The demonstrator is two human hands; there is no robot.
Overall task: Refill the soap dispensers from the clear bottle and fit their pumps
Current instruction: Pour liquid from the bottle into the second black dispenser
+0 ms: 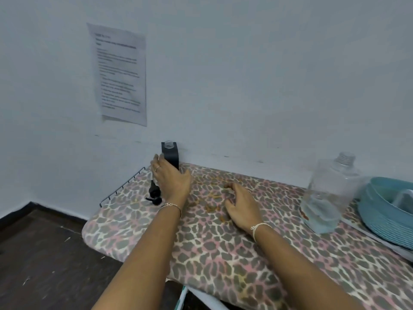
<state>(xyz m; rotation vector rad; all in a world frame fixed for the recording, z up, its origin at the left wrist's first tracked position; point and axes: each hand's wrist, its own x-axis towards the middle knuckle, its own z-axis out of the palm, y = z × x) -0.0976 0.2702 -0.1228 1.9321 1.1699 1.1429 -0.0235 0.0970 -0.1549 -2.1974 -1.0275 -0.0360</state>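
Note:
A dark square soap dispenser point(171, 154) stands uncapped at the far end of the leopard-print board point(223, 242), against the wall. My left hand point(172, 180) wraps around its lower body. Two black pumps point(154, 194) lie on the board just left of that hand. My right hand point(241, 204) rests on the board with fingers loosely curled and nothing in it. A large clear bottle point(330, 193), uncapped and with a little liquid at the bottom, stands to the right.
A stack of teal plates point(388, 218) with a clear container on top sits at the right edge. A wire rack point(121, 186) rims the board's far left end. A printed sheet point(120, 74) hangs on the wall. Dark floor lies to the left.

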